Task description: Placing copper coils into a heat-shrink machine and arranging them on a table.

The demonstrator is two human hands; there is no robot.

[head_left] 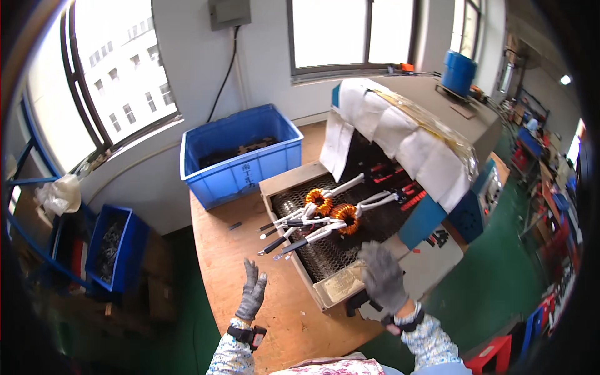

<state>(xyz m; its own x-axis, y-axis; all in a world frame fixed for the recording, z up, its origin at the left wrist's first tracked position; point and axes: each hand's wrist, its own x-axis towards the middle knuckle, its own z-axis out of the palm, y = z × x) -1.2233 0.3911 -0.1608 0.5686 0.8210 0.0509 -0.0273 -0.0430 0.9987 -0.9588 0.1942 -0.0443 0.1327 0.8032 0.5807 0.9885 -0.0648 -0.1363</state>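
Observation:
My left hand point(251, 292), in a grey glove, is raised above the wooden table with its fingers apart and nothing in them. My right hand point(382, 278), also gloved, is blurred at the near right corner of a conveyor machine; its fingers cannot be made out. Two copper-wound ring coils point(345, 218) lie on the machine's wire mesh belt point(320, 262), in front of both hands. Their white-sleeved leads point(325, 232) end in black sleeves and metal lugs that reach over the belt frame's left edge.
White cloth point(381, 119) covers the tunnel over the belt, where red glows inside. A blue crate point(244, 170) with dark parts stands behind on the wooden table point(228, 275). Another blue bin point(112, 250) sits lower left. A blue drum point(459, 74) stands far right.

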